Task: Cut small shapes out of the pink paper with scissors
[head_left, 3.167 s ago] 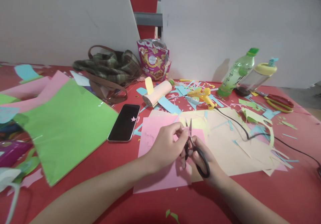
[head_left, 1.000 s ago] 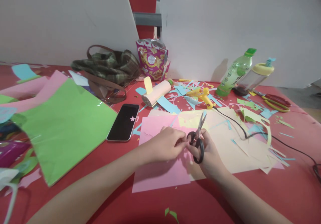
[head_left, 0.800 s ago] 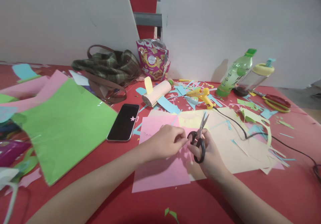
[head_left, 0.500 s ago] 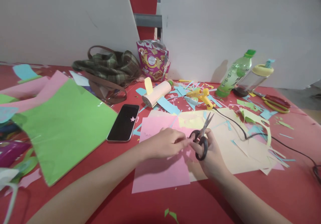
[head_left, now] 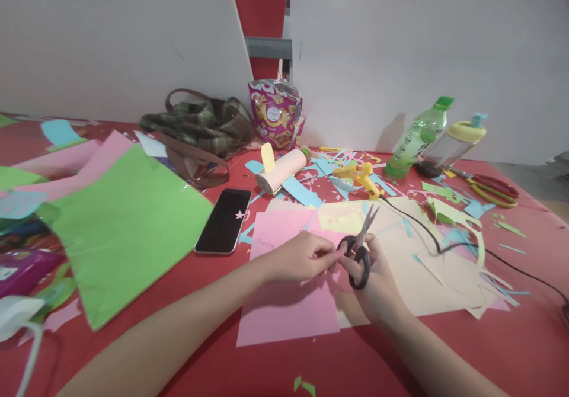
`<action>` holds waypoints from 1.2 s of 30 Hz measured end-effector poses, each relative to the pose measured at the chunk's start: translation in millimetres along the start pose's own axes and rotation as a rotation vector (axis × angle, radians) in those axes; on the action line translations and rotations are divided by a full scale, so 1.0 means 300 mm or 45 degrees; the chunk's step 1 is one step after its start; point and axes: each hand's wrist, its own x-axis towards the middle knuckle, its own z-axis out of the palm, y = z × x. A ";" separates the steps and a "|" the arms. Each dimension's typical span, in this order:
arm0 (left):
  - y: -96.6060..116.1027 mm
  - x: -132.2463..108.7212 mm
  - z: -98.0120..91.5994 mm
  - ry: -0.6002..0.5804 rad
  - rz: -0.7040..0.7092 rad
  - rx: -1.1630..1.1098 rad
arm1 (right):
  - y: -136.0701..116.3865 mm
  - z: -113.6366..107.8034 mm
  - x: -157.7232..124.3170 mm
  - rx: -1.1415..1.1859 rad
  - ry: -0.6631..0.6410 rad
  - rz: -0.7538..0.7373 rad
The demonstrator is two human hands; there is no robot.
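My right hand holds small scissors with black handles, the blades pointing up and away and slightly parted. Its thumb and a finger reach the fingertips of my left hand. Those left fingers are closed in a pinch on a tiny piece of pink paper, mostly covered by the fingers. Both hands hover above a pink paper sheet, which overlaps a cream paper sheet on the right. A black phone with a small pink star on its screen lies left of the sheet.
A yellow glue gun with a black cable lies among paper scraps. Behind are a paper-covered tube, a snack bag, a plaid bag and a green bottle. Green card covers the left; red-handled scissors lie right.
The view has shifted slightly, so everything sits a little lower and to the right. Both hands stay together at the pink piece, with the scissors still in my right hand.
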 end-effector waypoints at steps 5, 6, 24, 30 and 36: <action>-0.003 -0.002 -0.019 0.054 -0.035 -0.002 | -0.003 0.007 -0.006 0.033 -0.029 0.025; -0.004 -0.002 -0.024 0.062 -0.046 0.001 | -0.006 0.009 -0.009 0.042 -0.056 0.036; 0.072 -0.078 -0.173 0.352 -0.019 0.111 | 0.010 0.028 -0.043 0.210 -0.573 0.293; 0.096 -0.091 -0.164 0.260 -0.062 0.140 | 0.061 -0.006 -0.037 0.092 -0.763 0.208; 0.105 -0.091 -0.148 0.254 -0.060 0.225 | 0.051 -0.004 -0.041 -0.007 -0.737 0.169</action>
